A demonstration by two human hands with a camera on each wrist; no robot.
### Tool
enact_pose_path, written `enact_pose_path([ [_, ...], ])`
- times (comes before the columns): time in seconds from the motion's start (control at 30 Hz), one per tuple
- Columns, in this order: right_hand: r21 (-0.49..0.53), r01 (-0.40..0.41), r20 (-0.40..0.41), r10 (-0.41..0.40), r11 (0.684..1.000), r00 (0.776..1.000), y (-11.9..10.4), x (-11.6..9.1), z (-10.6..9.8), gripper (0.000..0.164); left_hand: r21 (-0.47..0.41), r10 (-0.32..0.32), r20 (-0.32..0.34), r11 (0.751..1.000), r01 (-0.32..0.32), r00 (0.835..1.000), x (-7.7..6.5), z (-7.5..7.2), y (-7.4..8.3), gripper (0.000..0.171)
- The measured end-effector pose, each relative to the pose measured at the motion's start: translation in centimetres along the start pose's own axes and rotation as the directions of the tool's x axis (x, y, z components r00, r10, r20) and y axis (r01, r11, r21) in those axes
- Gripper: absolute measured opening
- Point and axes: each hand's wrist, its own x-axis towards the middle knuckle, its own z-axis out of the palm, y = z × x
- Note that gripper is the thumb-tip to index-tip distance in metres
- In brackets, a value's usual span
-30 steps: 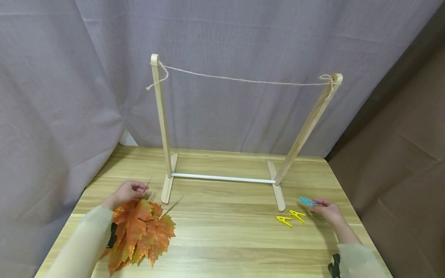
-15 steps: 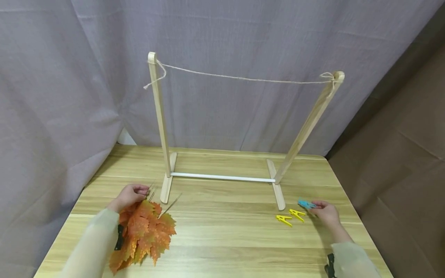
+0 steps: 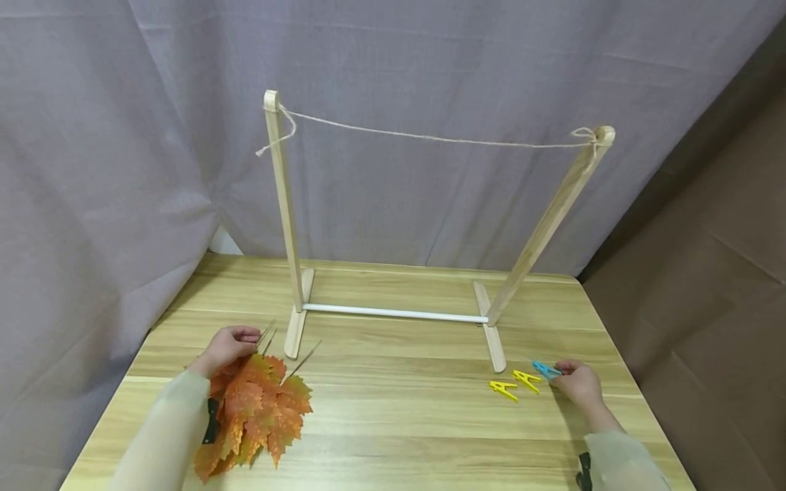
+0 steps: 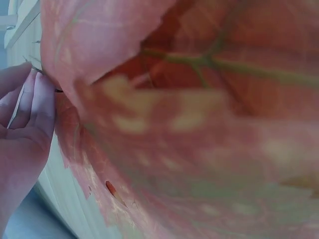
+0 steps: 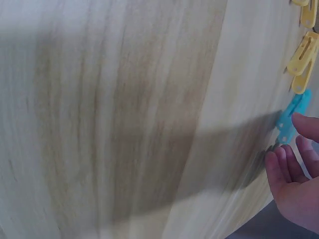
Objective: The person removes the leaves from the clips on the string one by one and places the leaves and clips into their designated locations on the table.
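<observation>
In the head view, my left hand is at the stem end of a bunch of orange artificial maple leaves, pinching a thin stem between thumb and fingers. Those leaves fill most of the left wrist view, where the left hand shows at the edge. On the right side of the table, my right hand holds a blue clothespin by its handle end. The right wrist view has the thumb over the blue clothespin, fingertips close below. Two yellow clothespins lie just left of it.
A wooden stand with two uprights and a white crossbar stands at the back of the wood-grain table. Twine stretches between its tops. Grey curtain hangs behind; brown cloth is at the right.
The right hand has moved slightly down in the head view with the blue clothespin, which has turned a little. My left hand has shifted slightly along the stems; the leaves have settled slightly.
</observation>
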Motion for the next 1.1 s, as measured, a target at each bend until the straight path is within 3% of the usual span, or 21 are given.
enact_pose_path([
  [0.2,0.034,-0.004,0.044,0.003,0.999,0.999,-1.0,-0.1,-1.2,0.05,-0.08,0.021,-0.004,0.997,-0.021,1.0,0.3,-0.9,0.9,0.047],
  [0.4,0.144,0.038,0.0,-0.038,0.989,0.999,-3.4,0.2,-3.2,0.051,-0.155,0.054,-0.046,0.986,-0.06,0.997,0.6,-2.2,3.1,0.052],
  [0.57,0.245,0.096,-0.025,-0.092,0.965,0.995,-6.3,0.1,-4.8,0.053,-0.187,0.11,-0.043,0.975,-0.117,0.993,1.1,-2.8,5.1,0.054],
  [0.8,0.289,0.181,-0.044,-0.176,0.94,0.983,-10.1,-0.2,-6.6,0.055,-0.253,0.196,-0.029,0.947,-0.197,0.98,1.5,-2.7,8.6,0.055],
  [1.1,0.332,0.303,-0.109,-0.283,0.893,0.953,-14.8,-0.9,-7.8,0.038,-0.206,0.293,-0.005,0.935,-0.288,0.956,1.7,-2.3,13.8,0.047],
])
